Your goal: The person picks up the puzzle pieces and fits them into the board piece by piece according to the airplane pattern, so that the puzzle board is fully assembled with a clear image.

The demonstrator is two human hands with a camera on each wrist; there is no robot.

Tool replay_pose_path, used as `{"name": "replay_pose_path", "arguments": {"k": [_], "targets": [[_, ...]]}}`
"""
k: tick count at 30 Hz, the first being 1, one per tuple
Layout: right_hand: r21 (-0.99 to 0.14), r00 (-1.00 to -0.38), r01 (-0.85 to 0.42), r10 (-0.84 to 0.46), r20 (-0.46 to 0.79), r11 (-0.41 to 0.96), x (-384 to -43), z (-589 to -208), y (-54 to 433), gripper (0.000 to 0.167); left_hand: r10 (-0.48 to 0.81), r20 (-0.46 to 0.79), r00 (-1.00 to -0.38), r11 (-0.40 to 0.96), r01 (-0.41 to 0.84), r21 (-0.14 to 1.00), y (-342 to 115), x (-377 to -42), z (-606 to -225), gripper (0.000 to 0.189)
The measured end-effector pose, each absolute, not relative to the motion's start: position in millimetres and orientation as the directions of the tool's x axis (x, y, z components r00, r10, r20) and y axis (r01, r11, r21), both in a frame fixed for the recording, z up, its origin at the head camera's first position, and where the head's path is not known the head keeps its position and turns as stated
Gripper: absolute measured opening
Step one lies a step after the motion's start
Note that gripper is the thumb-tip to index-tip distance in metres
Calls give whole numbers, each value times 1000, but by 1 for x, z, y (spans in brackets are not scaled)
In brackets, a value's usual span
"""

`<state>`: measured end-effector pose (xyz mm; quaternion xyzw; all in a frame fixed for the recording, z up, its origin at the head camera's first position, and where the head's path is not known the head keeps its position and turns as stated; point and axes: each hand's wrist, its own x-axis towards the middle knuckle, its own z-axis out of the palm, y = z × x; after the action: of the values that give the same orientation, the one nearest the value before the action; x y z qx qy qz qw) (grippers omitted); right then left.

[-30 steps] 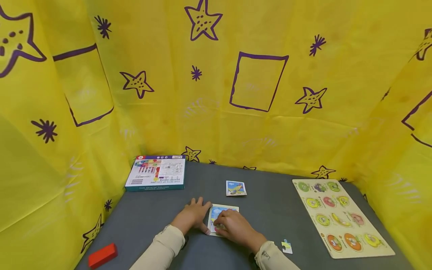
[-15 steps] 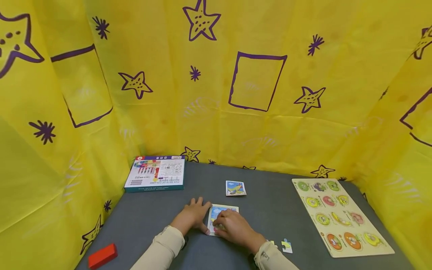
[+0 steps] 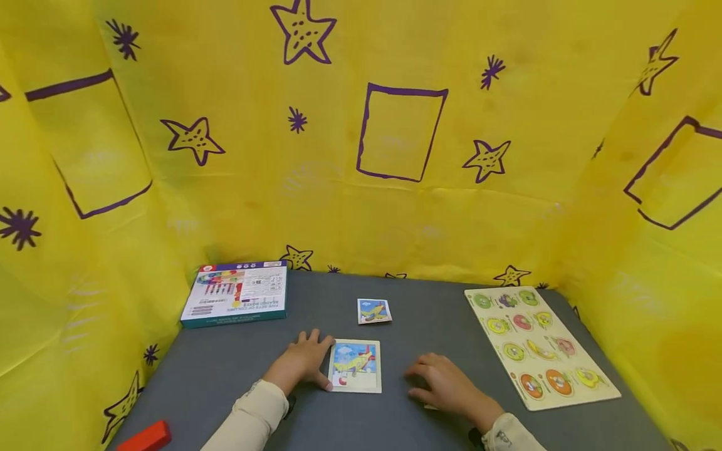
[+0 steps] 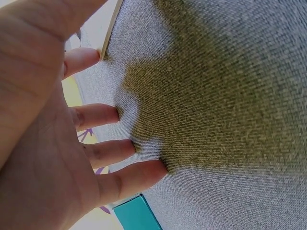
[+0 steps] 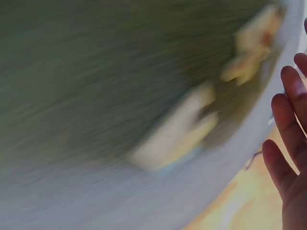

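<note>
A small square jigsaw puzzle [image 3: 355, 365] of a yellow aeroplane lies in a pale frame; the lower part of its picture area shows white. Fingers spread, my left hand [image 3: 301, 360] rests on the table, its thumb and index fingertip at the frame's left edge. In the left wrist view the frame's edge [image 4: 111, 29] meets a fingertip. To the right of the puzzle, my right hand [image 3: 445, 383] hovers low with loosely bent fingers and nothing visible in them. Two blurred puzzle pieces, one white and yellow [image 5: 175, 134], another yellowish [image 5: 254, 43], lie near it.
Beyond the puzzle lies a picture card [image 3: 374, 311] with a similar aeroplane. A fruit peg board [image 3: 541, 351] is at the right, a flat box [image 3: 237, 294] at the back left. One red block [image 3: 145, 437] sits front left. Yellow cloth [image 3: 338, 219] encloses the table.
My right hand has left the puzzle and moved right, over the loose pieces. The left hand keeps its place at the frame. The head view has turned a little to the right.
</note>
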<state>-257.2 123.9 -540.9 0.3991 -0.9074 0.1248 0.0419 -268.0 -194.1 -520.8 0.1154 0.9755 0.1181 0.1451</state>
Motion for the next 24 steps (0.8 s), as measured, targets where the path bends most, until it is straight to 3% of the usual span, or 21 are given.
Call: {"name": "replay_pose_path", "arguments": {"k": [10, 21, 24], "targets": [[-190, -628, -778, -747, 216, 599, -252, -550, 137, 27, 241, -248, -938, 944, 167, 286, -229, -268, -521, 88], [-132, -636, -770, -732, 243, 625, -245, -551, 153, 25, 313, -246, -917, 925, 235, 299, -197, -275, -525, 86], [-132, -624, -780, -743, 242, 611, -251, -545, 135, 23, 302, -240, -923, 929, 229, 289, -197, -272, -523, 86]]}}
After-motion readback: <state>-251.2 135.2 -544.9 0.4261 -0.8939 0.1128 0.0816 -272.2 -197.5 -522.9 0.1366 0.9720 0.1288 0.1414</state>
